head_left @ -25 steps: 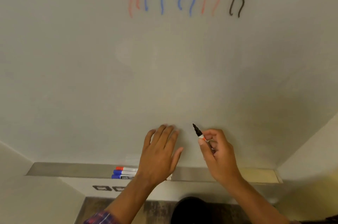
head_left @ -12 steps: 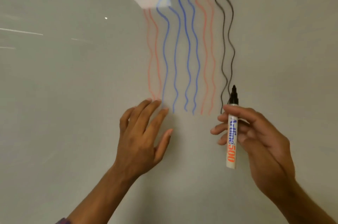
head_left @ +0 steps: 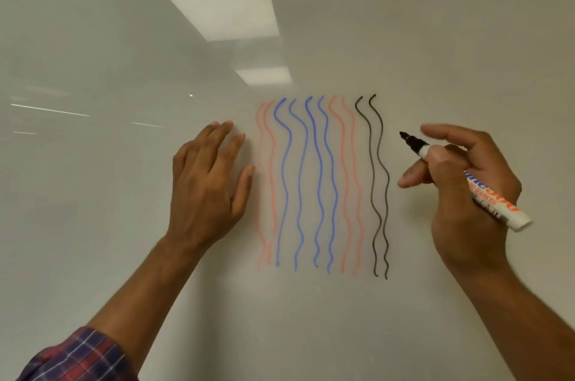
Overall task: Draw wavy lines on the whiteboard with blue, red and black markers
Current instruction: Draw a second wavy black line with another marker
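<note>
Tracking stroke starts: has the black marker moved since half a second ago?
Yes. The white-barrelled black marker rose from the black wavy lines' lower ends toward their tops, right of them.

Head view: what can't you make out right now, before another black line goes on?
- Black marker tip: head view, whether it touches the whiteboard cannot be told from this angle.
- Marker label: the right hand's grip covers most of it.
- Left hand: its back faces the camera, so palm contact with the board is hidden; the fingertips are blurred.
- Blue and red markers, board edges: outside the frame.
</note>
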Available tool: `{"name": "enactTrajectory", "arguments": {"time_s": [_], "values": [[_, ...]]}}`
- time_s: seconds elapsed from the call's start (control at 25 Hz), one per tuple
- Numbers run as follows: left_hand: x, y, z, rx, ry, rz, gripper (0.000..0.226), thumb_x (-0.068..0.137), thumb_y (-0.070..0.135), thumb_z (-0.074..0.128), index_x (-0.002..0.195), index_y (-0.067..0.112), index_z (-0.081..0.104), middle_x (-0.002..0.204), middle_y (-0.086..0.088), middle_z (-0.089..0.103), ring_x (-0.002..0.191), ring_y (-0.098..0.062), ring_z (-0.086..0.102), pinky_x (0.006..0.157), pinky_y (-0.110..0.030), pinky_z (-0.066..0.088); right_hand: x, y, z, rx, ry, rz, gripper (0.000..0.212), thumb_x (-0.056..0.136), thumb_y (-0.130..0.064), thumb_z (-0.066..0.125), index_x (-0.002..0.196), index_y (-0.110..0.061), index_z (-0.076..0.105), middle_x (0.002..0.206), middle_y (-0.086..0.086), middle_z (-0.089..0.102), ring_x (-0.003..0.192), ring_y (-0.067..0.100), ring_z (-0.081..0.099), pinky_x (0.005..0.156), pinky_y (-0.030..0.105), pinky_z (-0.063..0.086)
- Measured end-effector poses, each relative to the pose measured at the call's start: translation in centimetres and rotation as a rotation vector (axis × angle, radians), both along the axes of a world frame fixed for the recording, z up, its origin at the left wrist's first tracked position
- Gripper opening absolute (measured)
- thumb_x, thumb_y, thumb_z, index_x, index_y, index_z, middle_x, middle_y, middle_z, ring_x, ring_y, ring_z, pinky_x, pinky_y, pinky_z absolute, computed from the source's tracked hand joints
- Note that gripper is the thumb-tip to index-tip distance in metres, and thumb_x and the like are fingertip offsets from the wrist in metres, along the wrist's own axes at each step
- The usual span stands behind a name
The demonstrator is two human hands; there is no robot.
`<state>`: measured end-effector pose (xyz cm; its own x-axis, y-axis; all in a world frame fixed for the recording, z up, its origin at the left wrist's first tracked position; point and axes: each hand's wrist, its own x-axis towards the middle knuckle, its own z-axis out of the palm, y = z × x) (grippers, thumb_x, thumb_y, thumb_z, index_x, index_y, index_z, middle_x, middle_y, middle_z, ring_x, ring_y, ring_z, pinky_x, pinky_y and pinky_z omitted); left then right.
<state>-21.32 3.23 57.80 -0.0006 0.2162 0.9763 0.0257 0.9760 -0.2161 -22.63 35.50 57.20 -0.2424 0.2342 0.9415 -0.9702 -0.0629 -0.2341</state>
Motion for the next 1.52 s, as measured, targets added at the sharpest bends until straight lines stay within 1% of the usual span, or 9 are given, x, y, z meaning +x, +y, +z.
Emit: {"name": "enactTrajectory", "arguments": {"time_s": [0.2, 0.36, 0.44, 0.64, 0.8, 1.0, 1.24, 1.36, 1.52], "values": [[-1.2, -1.4, 0.4, -0.033, 0.034, -0.031, 0.049, 0.105, 0.024, 0.054, 0.149, 0.002, 0.055, 0.162, -0.017, 0.047, 0.154, -0.033, 0.04, 0.119, -0.056, 0.037, -2.4, -0.2, 3.4, -0.041, -0.038, -0.048, 0.015, 0.099, -0.013, 0.066, 0.112, -0.007, 0.071, 0.094, 0.009, 0.077, 0.087, 0.018, 0.078, 0.079, 0.029, 0.061], [-1.6, -1.8, 0.1, -0.056, 0.051, -0.051, 0.05, 0.104, 0.022, 0.053, 0.15, 0.001, 0.055, 0.164, -0.016, 0.044, 0.155, -0.032, 0.038, 0.121, -0.058, 0.036, -4.2, -0.4, 5.3, -0.047, -0.055, -0.138, 0.015, 0.092, -0.016, 0.076, 0.103, -0.008, 0.07, 0.089, 0.01, 0.076, 0.079, 0.02, 0.077, 0.07, 0.024, 0.06], [-1.7, -1.7, 0.2, -0.058, 0.052, -0.056, 0.051, 0.104, 0.022, 0.053, 0.15, 0.001, 0.054, 0.163, -0.015, 0.044, 0.155, -0.032, 0.039, 0.12, -0.059, 0.036, -4.7, -0.4, 5.8, -0.041, -0.044, -0.201, 0.016, 0.09, -0.013, 0.08, 0.099, -0.006, 0.07, 0.087, 0.005, 0.075, 0.076, 0.011, 0.074, 0.068, 0.018, 0.056], [-1.8, -1.6, 0.2, -0.056, 0.048, -0.06, 0.052, 0.103, 0.022, 0.053, 0.15, 0.002, 0.054, 0.164, -0.015, 0.044, 0.155, -0.031, 0.038, 0.121, -0.058, 0.036, -4.8, -0.7, 6.7, -0.035, -0.016, -0.256, 0.012, 0.091, -0.012, 0.079, 0.097, -0.004, 0.071, 0.083, -0.008, 0.071, 0.071, -0.002, 0.069, 0.065, 0.009, 0.051], [-1.8, -1.7, 0.3, -0.059, 0.045, -0.051, 0.052, 0.103, 0.022, 0.053, 0.151, 0.002, 0.053, 0.165, -0.014, 0.043, 0.156, -0.031, 0.037, 0.121, -0.058, 0.036, -4.7, -0.8, 6.9, 0.007, 0.006, -0.287, 0.011, 0.091, -0.011, 0.078, 0.096, -0.003, 0.072, 0.081, -0.006, 0.071, 0.068, 0.0, 0.067, 0.062, 0.009, 0.05], [-1.8, -1.7, 0.3, -0.062, 0.052, -0.052, 0.052, 0.104, 0.023, 0.052, 0.15, 0.001, 0.054, 0.164, -0.015, 0.044, 0.156, -0.031, 0.038, 0.121, -0.057, 0.036, -4.0, -0.1, 3.8, 0.047, -0.009, -0.328, 0.007, 0.089, -0.005, 0.078, 0.089, -0.004, 0.072, 0.074, 0.003, 0.071, 0.063, 0.016, 0.067, 0.055, 0.016, 0.052], [-2.0, -1.7, 0.2, -0.063, 0.064, -0.056, 0.05, 0.104, 0.022, 0.053, 0.15, 0.001, 0.054, 0.163, -0.016, 0.045, 0.156, -0.031, 0.038, 0.12, -0.059, 0.036, -3.6, 1.0, -3.2, 0.071, -0.106, -0.349, 0.01, 0.084, -0.004, 0.081, 0.087, -0.007, 0.072, 0.069, -0.001, 0.068, 0.06, 0.017, 0.066, 0.051, 0.018, 0.052], [-1.9, -1.6, 0.1, -0.064, 0.068, -0.058, 0.051, 0.104, 0.022, 0.052, 0.15, 0.001, 0.054, 0.163, -0.016, 0.044, 0.156, -0.032, 0.038, 0.121, -0.058, 0.036, -3.6, 1.5, -6.5, 0.031, -0.202, -0.299, 0.013, 0.083, -0.011, 0.085, 0.085, -0.012, 0.072, 0.07, -0.003, 0.068, 0.059, 0.01, 0.066, 0.053, 0.017, 0.051], [-2.0, -1.7, 0.1, -0.068, 0.057, -0.072, 0.051, 0.105, 0.023, 0.052, 0.151, 0.0, 0.053, 0.164, -0.016, 0.043, 0.156, -0.032, 0.037, 0.122, -0.059, 0.034, -3.2, 1.6, -11.0, 0.106, -0.259, -0.39, 0.024, 0.08, -0.041, 0.075, 0.088, -0.018, 0.073, 0.075, -0.006, 0.07, 0.063, 0.014, 0.067, 0.057, 0.029, 0.058]]}}
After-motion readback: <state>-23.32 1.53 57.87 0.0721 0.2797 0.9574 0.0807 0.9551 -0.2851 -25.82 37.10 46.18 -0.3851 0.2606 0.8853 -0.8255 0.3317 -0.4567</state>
